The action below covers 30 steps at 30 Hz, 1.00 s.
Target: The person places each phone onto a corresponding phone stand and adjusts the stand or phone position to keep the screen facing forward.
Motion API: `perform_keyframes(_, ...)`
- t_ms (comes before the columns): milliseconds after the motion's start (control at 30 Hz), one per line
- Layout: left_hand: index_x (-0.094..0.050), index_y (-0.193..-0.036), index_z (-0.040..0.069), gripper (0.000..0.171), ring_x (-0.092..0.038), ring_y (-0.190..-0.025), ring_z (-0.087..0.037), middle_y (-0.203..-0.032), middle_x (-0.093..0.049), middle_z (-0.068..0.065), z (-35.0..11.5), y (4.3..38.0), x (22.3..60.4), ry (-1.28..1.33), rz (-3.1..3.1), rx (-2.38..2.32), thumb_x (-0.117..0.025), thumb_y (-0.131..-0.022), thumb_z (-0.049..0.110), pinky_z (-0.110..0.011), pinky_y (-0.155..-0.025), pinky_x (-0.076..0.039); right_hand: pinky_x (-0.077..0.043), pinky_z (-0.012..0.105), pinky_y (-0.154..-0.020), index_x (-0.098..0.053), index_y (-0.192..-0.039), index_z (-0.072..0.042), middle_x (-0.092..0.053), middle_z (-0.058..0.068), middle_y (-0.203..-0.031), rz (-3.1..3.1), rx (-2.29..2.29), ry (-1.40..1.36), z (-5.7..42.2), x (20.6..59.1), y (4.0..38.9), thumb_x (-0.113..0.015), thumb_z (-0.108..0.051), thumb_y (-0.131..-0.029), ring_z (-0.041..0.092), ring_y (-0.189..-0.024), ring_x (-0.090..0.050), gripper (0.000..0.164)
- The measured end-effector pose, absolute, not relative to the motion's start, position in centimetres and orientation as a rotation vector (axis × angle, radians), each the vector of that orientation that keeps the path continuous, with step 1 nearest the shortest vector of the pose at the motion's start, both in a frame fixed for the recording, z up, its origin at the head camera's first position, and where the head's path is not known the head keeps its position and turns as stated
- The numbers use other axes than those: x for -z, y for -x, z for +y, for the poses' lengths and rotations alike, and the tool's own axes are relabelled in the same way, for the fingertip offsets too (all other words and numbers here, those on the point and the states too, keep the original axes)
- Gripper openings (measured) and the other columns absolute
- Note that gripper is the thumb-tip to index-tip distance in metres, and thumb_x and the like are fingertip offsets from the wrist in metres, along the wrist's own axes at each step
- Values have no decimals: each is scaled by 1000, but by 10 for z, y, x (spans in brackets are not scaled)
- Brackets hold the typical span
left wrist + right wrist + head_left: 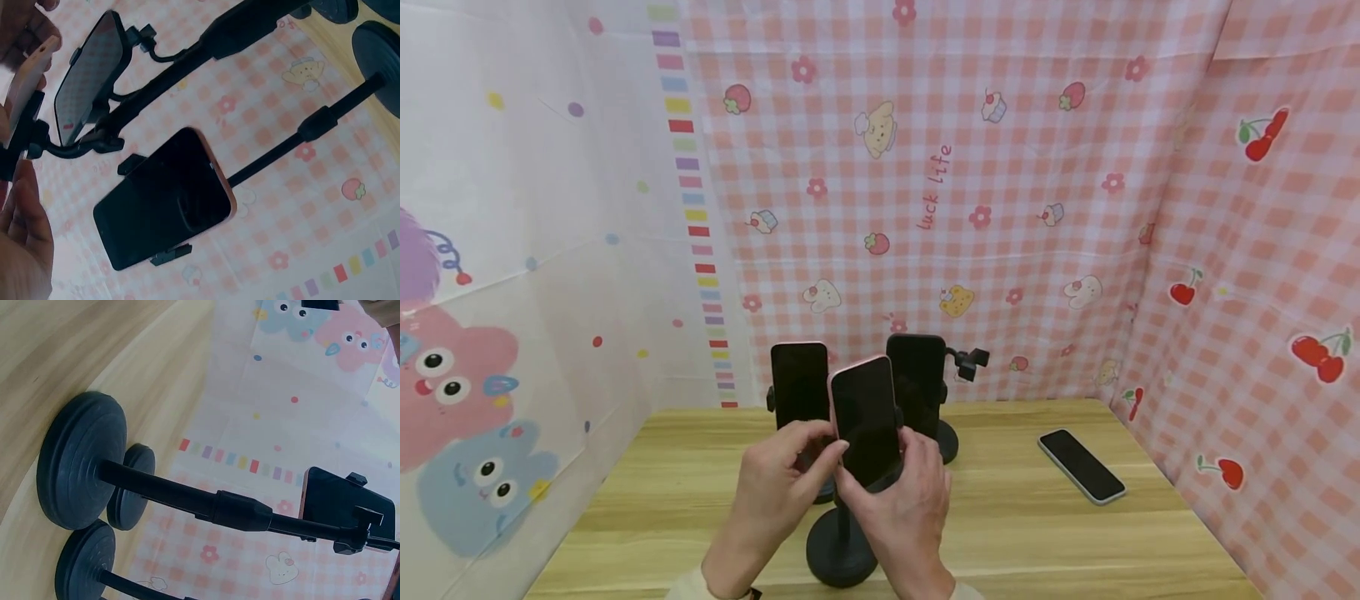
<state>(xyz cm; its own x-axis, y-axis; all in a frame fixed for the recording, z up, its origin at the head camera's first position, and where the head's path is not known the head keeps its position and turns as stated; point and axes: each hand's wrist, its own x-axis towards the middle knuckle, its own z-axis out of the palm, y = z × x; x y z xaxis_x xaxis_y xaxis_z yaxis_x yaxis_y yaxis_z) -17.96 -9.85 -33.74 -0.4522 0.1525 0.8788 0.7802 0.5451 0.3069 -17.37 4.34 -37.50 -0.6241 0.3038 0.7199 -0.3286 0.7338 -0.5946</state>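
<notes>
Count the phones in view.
4 phones: front phone, on the front stand, between left hand and right hand; rear left phone, on its stand; rear right phone, on its stand; loose phone, flat on the table at right. No others show.

Beyond my left hand (pixel 778 483) and right hand (pixel 904 504), a left mounted phone (pixel 801 383) and a right mounted phone (pixel 919 375) block the lower centre. Bare tabletop (pixel 1000 537) leaves room at lower left and, up to a flat-lying phone (pixel 1082 467), lower right.
</notes>
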Motion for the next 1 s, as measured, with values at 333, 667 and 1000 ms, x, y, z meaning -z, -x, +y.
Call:
perform_keyframes(333,-49,-113,6,44,-49,-55,-3,-72,-56,6,-92,181,341,662,-2010,1057,-73,-78,17,-18,-50,-45,-35,35,-73,-55,-106,-11,-52,-1,-97,-2059,-947,-3,43,375,175,-66,-65,-62,13,-87,-45,70)
perform_keyframes(667,-59,-103,10,30,-50,-58,-2,-70,-56,12,-86,181,342,561,-2099,1157,-72,-78,22,-21,-51,-46,-35,34,-73,-54,-105,-11,-52,1,-96,-2081,-935,38,41,374,176,-66,-64,-62,15,-87,-45,70)
perform_keyframes(1000,-58,-101,9,25,-50,-59,-3,-71,-55,11,-91,184,341,598,-2078,1176,-70,-80,18,-21,-52,-46,-35,37,-76,-51,-109,-9,-50,3,-98,-2135,-935,43,37,373,172,-64,-69,-61,18,-89,-45,78)
